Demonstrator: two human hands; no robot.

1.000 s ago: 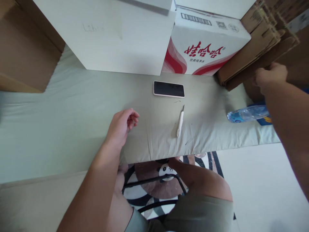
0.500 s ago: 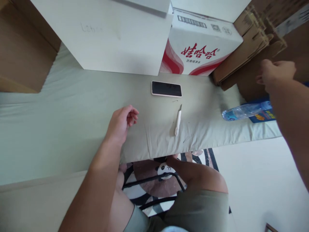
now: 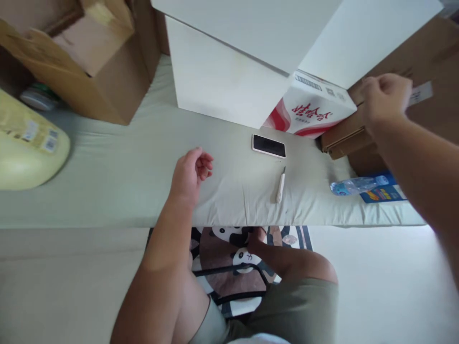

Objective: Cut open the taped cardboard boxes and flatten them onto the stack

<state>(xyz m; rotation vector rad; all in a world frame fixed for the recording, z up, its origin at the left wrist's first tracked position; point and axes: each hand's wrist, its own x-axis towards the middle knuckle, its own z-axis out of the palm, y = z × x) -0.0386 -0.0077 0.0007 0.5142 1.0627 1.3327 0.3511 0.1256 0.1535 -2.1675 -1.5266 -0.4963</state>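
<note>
My left hand is held over the pale green sheet, its fingers curled loosely inward and nothing visible in them. To its right lie a phone with a dark screen and a white utility knife with its blade tip out. My right hand is raised at the right, in front of the brown cardboard. Its fingers are closed; whether something small is inside is hidden. Below that arm, a clear plastic bottle lies on its side against a blue packet.
A white box and a red-and-white water carton stand at the back. An open brown carton and a large pale yellow bottle are on the left. Below the sheet's front edge lies a panda-patterned mat.
The view has swung left, bringing the yellow bottle and more of the brown carton into sight. My right hand appears further left and a little higher; my left hand keeps its curled shape.
</note>
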